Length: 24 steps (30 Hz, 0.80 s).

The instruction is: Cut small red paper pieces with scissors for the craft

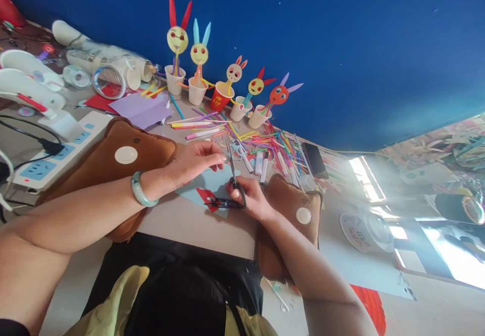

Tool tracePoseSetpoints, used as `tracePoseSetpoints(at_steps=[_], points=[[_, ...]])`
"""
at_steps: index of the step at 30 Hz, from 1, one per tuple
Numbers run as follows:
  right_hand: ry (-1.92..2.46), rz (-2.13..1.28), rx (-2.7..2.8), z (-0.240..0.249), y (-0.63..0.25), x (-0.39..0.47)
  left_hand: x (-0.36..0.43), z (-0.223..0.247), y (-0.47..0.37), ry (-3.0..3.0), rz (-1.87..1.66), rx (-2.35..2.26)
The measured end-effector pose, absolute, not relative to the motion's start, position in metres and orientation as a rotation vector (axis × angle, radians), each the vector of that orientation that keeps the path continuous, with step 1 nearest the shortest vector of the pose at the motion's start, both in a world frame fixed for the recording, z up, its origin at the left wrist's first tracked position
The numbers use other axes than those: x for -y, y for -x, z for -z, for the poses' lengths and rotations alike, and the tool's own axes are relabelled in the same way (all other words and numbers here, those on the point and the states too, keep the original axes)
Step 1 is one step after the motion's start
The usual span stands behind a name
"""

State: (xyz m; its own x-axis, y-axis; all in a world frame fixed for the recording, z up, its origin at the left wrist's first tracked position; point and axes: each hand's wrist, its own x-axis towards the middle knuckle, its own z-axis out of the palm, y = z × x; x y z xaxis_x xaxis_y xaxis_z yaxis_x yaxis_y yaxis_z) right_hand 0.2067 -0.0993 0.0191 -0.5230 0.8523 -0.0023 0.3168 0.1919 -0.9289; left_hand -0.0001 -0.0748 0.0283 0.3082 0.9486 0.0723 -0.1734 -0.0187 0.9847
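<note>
My right hand [252, 197] is closed on the black handles of a pair of scissors [232, 161], whose blades point up and away from me. My left hand [200, 161] is beside the blades, its fingers pinched together near them; whatever it holds is too small to make out. Under both hands lies a light blue sheet [189, 191]. On that sheet are a red paper piece [206, 197] and a black-handled tool [223, 203], just left of my right hand.
Brown cushions [151, 146] [282, 199] flank the work spot. Cups with rabbit-faced figures [197, 91] line the blue wall, behind scattered markers and coloured sticks [280, 146]. A power strip [56, 154] is at left, a phone [314, 160] at right.
</note>
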Motion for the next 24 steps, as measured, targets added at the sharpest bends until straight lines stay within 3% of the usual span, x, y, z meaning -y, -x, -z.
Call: tracePoseSetpoints(at_steps=[24], points=[[1.04, -1.318, 1.925, -0.0167, -0.2071, 0.1006, 0.0776, -0.0325, -0.0029, -1.098, -1.051, -0.768]])
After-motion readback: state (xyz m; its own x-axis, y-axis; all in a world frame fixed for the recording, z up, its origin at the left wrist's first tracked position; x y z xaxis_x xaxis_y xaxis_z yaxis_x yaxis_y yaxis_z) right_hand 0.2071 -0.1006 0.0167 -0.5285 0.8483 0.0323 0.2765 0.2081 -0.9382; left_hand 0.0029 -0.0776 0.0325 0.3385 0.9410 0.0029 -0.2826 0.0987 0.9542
